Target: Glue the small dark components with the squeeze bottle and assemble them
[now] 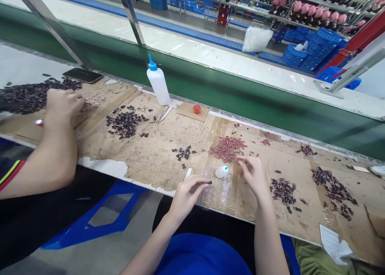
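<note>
My left hand [189,194] pinches a small dark part [209,182] between thumb and fingertips, just above the cardboard near the front edge. To its right, my right hand [253,174] reaches to the near right edge of a pile of small red and grey pieces [227,148]. Its thumb and forefinger are drawn close together there; whatever they grip is too small to make out. Between the hands lies a small white squeeze bottle [221,171] with a blue tip. A little heap of dark parts [183,152] sits beyond my left hand.
A tall white bottle [158,82] with a blue nozzle stands at the back, left of a red cap [197,108]. Dark-and-red pieces [283,191] are heaped on the right, dark parts [126,123] on the left. A co-worker's hand [63,104] works over another heap far left.
</note>
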`<act>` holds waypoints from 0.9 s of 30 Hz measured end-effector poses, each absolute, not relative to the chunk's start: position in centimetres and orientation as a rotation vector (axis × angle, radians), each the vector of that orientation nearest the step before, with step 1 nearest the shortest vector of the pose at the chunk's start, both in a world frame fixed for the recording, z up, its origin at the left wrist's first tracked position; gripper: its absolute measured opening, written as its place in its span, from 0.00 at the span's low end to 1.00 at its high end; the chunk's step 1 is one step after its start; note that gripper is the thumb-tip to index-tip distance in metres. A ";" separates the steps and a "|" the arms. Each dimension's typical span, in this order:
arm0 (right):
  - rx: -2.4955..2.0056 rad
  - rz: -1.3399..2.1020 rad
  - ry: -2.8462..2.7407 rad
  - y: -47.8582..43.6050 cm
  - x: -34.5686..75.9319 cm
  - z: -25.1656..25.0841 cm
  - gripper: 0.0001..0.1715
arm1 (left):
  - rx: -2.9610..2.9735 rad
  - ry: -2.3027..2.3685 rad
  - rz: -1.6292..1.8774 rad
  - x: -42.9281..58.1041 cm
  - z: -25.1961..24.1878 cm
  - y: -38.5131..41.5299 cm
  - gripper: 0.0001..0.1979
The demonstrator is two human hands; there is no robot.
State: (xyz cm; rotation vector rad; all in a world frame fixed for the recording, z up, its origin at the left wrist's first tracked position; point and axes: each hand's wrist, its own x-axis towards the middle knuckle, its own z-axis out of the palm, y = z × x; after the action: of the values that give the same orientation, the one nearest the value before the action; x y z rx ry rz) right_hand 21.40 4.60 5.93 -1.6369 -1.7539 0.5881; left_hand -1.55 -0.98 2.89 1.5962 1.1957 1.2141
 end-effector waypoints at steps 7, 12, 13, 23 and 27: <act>-1.711 0.357 -2.081 8.2 20.2 4.4 0.15 | 1.473 1.177 1.194 -1.2 3.2 -1.5 0.07; -1.648 0.417 -1.899 7.0 21.0 5.2 0.18 | 1.367 1.219 1.226 -1.0 3.6 -1.8 0.07; -1.636 0.448 -1.830 6.2 21.1 5.8 0.17 | 1.357 1.213 1.224 -0.8 3.8 -1.8 0.07; -1.486 0.827 -1.497 -3.9 17.2 9.7 0.12 | 1.542 1.148 1.249 1.1 5.9 -2.0 0.07; -1.513 0.810 -1.426 -4.0 16.8 8.7 0.11 | 1.596 1.132 1.248 1.6 6.4 -2.2 0.06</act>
State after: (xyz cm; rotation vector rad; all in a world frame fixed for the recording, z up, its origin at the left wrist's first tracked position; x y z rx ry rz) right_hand 16.77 -3.97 8.74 -1.5131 -1.4259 0.8104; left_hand 1.58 -2.20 6.38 1.5961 1.1323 1.2478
